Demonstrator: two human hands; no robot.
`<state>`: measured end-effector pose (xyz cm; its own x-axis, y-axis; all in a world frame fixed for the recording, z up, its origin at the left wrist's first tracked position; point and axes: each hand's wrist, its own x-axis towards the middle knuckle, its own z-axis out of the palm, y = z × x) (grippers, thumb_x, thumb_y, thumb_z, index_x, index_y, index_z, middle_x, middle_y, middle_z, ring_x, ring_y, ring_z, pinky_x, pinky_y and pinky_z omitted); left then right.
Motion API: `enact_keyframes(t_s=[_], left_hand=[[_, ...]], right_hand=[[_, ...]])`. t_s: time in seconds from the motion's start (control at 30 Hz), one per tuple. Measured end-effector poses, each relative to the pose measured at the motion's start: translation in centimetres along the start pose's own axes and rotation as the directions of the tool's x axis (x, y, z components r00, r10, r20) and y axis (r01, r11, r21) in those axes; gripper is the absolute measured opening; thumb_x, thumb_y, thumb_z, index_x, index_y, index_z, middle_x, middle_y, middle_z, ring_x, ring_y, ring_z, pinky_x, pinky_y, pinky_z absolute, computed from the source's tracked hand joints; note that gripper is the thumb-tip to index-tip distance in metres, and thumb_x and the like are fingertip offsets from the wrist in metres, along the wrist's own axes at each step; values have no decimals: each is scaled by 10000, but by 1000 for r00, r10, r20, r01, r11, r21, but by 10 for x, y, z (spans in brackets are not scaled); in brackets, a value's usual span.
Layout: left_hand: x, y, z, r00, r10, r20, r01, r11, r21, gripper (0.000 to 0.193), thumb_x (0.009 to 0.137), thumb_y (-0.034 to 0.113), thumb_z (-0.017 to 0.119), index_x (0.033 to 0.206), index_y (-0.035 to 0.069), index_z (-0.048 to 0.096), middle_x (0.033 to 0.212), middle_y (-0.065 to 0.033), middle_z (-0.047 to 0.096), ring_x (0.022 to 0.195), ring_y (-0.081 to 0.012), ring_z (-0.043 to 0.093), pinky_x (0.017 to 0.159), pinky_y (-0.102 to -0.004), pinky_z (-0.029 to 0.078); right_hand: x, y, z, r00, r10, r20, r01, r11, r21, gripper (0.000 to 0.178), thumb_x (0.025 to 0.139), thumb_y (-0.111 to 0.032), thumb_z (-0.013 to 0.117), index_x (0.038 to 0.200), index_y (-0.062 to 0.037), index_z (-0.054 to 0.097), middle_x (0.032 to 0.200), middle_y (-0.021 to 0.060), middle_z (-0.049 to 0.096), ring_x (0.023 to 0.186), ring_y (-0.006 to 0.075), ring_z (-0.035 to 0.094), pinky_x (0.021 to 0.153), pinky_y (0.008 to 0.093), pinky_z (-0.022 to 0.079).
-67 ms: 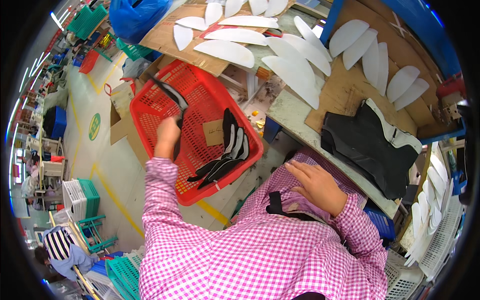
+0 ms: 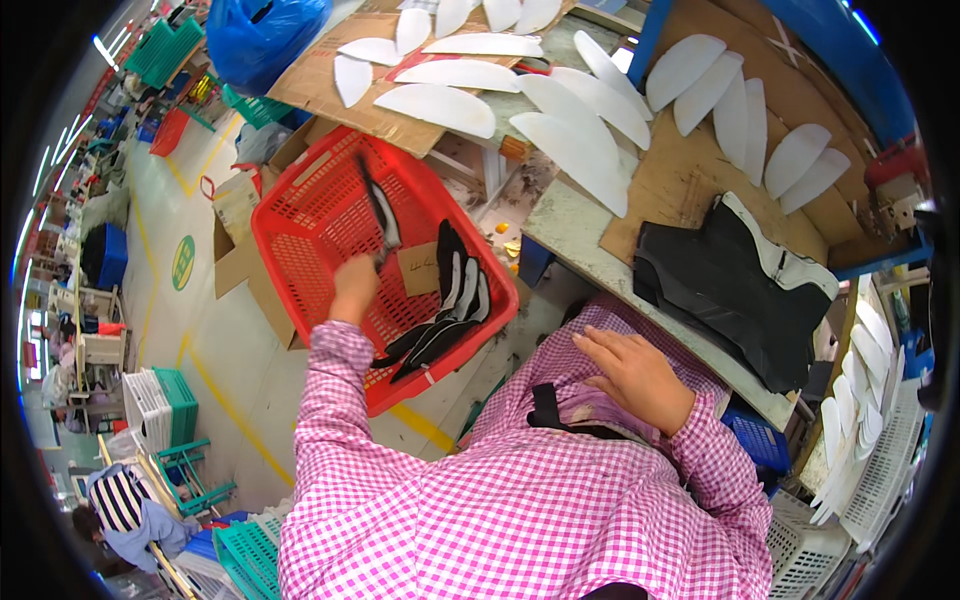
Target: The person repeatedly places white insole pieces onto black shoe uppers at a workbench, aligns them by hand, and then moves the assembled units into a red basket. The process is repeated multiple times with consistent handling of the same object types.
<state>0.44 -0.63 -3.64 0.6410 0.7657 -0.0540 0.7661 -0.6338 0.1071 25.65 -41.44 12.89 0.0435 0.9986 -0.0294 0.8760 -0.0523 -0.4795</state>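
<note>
My left hand (image 2: 355, 283) is inside the red basket (image 2: 275, 250), its fingers closed on a curved black piece with a white strip (image 2: 385, 220). The far end of this piece is smeared by motion. To its right in the basket lie several similar black-and-white pieces (image 2: 455, 310), fanned over each other beside a small cardboard tag (image 2: 420, 268). My right hand (image 2: 640, 378) rests palm down on my lap, fingers stretched out and holding nothing. It is near the table edge, where a stack of black sheet pieces with a white border (image 2: 725, 295) lies.
White curved pieces (image 2: 435, 108) are spread over cardboard (image 2: 300, 88) and the worktable (image 2: 550, 220). A blue bag (image 2: 265, 45) stands at the back left. An open cardboard box (image 2: 235, 240) touches the basket's left side. A blue crate (image 2: 755, 440) sits under the table.
My left hand has moved right and slightly nearer, carrying the black-and-white piece closer to the others in the basket. My right hand stays on my lap. The view has shifted slightly.
</note>
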Motion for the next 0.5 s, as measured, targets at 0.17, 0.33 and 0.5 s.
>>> enact_keyframes(t_s=[0.17,0.33,0.5], left_hand=[[-34,21,94,773,214,597,-38,955,-294,416,760,60,520,1157,-2,627,1126,-244,630,1083,-370,599,953,-407,459],[-1,6,57,738,316,596,107,817,-566,501,752,94,597,1235,-40,570,1171,-177,637,1091,-279,597,969,-337,448],[-17,62,-74,795,297,528,349,488,-800,525,837,170,634,1304,-38,511,1209,-151,621,1025,-227,634,879,-354,486]], right_hand=[[-27,15,-8,995,80,-62,-84,994,-69,584,763,-135,701,1308,-66,504,1291,167,549,1131,312,560,925,387,448],[-55,35,-32,977,106,-184,-129,984,-119,522,776,-104,661,1279,-62,527,1264,153,570,1081,292,578,894,387,453],[-93,64,-73,836,191,-514,-358,900,-247,693,710,-226,764,1329,-78,492,1319,162,524,1206,306,502,949,400,415]])
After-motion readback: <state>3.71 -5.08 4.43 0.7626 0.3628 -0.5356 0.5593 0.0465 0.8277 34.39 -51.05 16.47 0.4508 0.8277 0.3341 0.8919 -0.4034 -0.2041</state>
